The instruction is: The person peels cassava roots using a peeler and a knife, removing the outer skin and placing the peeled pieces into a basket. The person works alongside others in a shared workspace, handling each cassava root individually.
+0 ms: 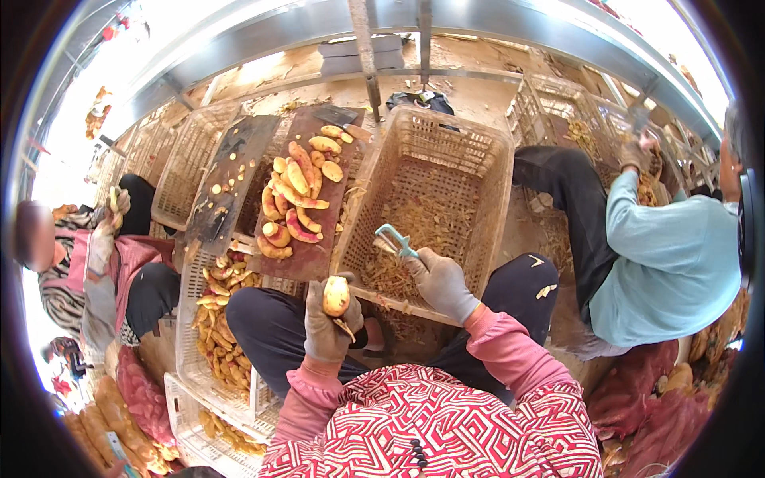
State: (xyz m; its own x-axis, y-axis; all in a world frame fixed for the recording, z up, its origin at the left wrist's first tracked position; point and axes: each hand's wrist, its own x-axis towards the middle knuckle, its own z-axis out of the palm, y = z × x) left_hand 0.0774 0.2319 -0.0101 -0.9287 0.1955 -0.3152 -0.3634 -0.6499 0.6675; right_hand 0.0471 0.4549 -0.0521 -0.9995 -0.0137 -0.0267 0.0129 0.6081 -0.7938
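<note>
In a grey glove, my left hand (pixel 329 325) holds a mostly peeled sweet potato (pixel 336 296), with a strip of peel hanging below it. My gloved right hand (pixel 441 279) grips a light blue peeler (pixel 397 240) over the near part of a plastic crate (pixel 496 239). Peel scraps (pixel 397 269) lie in the crate's bottom. To the left of the crate, a reddish-brown board (pixel 293 266) bears a pile of peeled sweet potatoes (pixel 297 178), some with red skin patches. A knife (pixel 358 132) rests at the board's far end.
A dark board (pixel 227 179) with small cut pieces lies further left. White crates of sweet potatoes (pixel 218 334) stand beside my left leg. Co-workers sit at left (pixel 113 257) and right (pixel 669 257). Red mesh sacks (pixel 633 388) lie at lower right. A metal frame (pixel 364 54) crosses beyond the crate.
</note>
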